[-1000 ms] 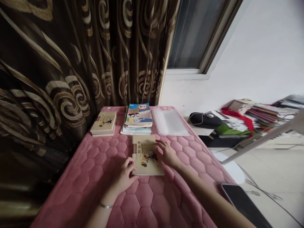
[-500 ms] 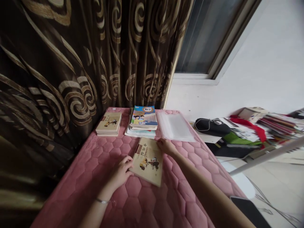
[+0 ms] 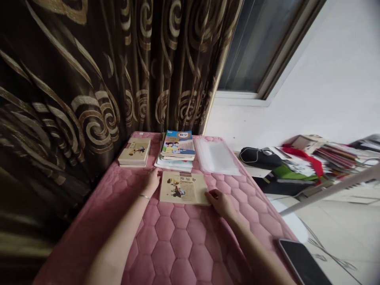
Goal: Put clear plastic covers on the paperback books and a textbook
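Note:
A beige illustrated book (image 3: 183, 187) lies flat and turned sideways on the pink quilted table cover (image 3: 190, 245). My left hand (image 3: 152, 180) rests at its left edge, fingers on the cover beside the book. At the book's lower right corner, my right hand (image 3: 221, 202) touches it with the fingertips. Just behind the book stands a stack of colourful textbooks (image 3: 177, 150) with a blue one on top.
A small pile of beige books (image 3: 134, 151) sits at the back left, and clear plastic sleeves (image 3: 216, 156) lie at the back right. A dark patterned curtain (image 3: 97, 71) hangs behind. A phone (image 3: 303, 263) lies near the right edge. Clutter (image 3: 299, 162) fills the surface to the right.
The beige book has been rotated from upright to sideways and pushed a little further back. My left hand went forward to its left edge; my right hand came back to its right corner.

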`<action>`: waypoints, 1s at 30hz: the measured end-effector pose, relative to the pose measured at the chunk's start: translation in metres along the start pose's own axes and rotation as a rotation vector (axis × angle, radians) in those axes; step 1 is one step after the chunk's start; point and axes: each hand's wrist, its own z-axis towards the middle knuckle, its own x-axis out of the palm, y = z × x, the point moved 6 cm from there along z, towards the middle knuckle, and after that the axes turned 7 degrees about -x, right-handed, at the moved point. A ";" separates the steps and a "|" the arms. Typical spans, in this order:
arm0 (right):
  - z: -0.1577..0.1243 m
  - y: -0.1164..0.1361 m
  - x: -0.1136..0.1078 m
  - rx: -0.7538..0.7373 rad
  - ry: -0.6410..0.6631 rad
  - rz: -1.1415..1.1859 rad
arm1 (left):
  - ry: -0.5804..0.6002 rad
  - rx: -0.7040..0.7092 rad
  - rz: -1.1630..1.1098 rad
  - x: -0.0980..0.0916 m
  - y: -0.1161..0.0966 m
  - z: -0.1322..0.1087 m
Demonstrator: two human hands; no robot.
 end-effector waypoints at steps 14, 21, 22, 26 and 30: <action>-0.016 -0.023 0.007 -0.058 0.008 0.237 | 0.112 -0.118 -0.335 0.000 0.002 -0.104; -0.020 -0.013 0.006 -0.145 -0.028 0.210 | 0.061 -0.085 -0.256 -0.003 0.001 -0.106; -0.021 -0.011 0.005 -0.171 -0.026 0.203 | 0.054 -0.077 -0.234 -0.003 0.001 -0.105; -0.025 -0.005 0.003 -0.289 0.040 0.173 | 0.043 -0.057 -0.183 -0.003 0.001 -0.104; -0.024 -0.009 0.003 -0.313 0.004 0.146 | 0.035 -0.026 -0.152 -0.003 -0.001 -0.101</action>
